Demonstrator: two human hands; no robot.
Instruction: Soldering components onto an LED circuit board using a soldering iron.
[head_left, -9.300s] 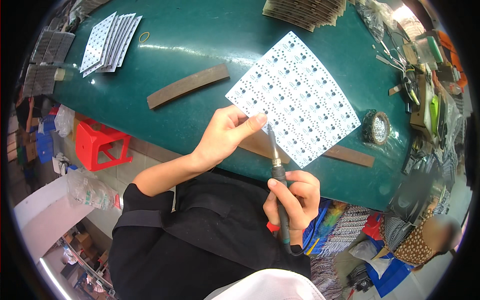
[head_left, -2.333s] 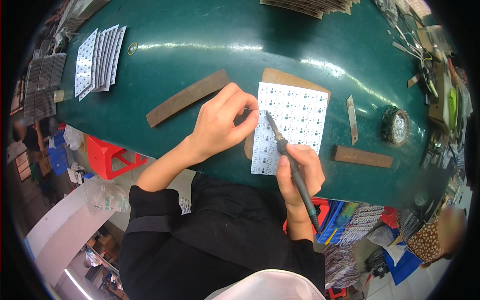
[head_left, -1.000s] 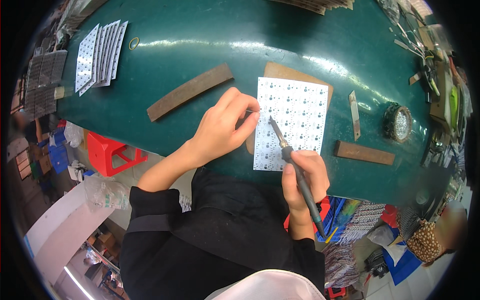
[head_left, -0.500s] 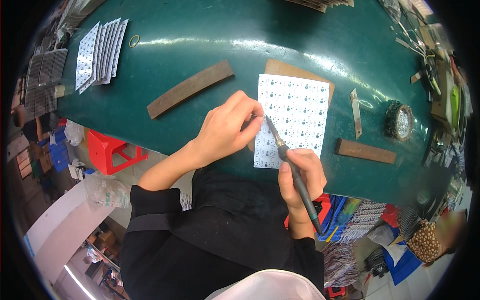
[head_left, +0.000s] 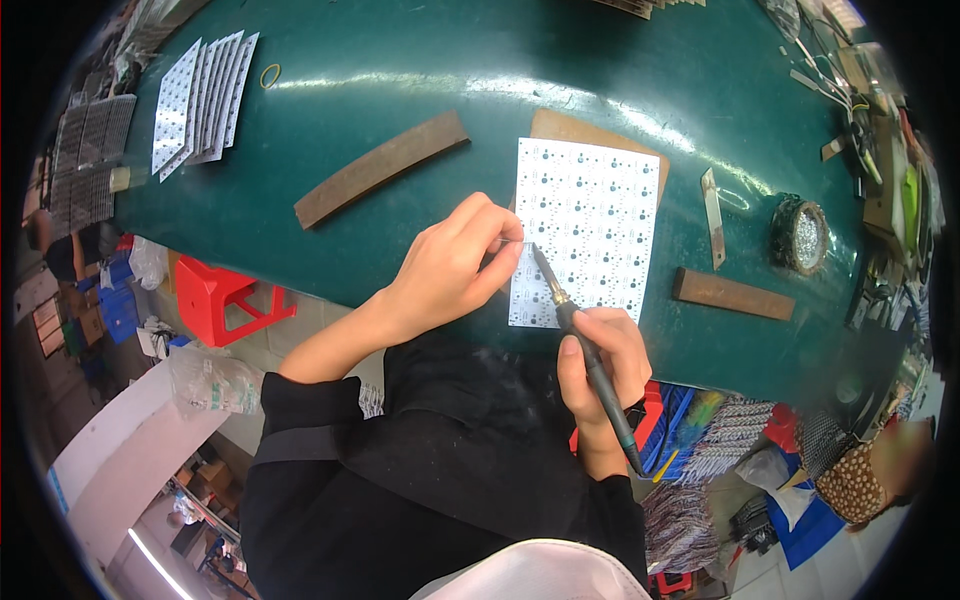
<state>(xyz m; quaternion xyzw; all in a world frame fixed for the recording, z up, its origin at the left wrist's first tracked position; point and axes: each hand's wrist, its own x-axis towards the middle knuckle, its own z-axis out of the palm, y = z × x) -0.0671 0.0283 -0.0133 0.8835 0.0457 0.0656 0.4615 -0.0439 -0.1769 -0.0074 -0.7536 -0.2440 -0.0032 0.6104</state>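
My left hand (head_left: 450,265) is closed in a pinch on a thin solder wire (head_left: 514,241) at the left edge of a white circuit board panel (head_left: 595,215). My right hand (head_left: 622,362) grips a soldering iron (head_left: 606,394) like a pen, its cable end toward me. The iron's tip meets the board's left side close to the wire end; whether tip and wire touch is too small to tell. Rows of small black marks and dots cover the board. Beneath it lies a brown flat sheet (head_left: 570,125), showing at the far edge and right corner.
On the green table (head_left: 400,80) lie a curved brown bar (head_left: 382,170), a shorter brown bar (head_left: 733,294), a metal blade (head_left: 712,220), a tape roll (head_left: 799,236) and a rubber band (head_left: 270,76). White panels (head_left: 205,100) stand far left. A red stool (head_left: 215,300) is below; a person sits at right.
The iron tip and my left fingers have shifted slightly toward me along the board's left side. The whole view has moved a little. Both hands keep their holds.
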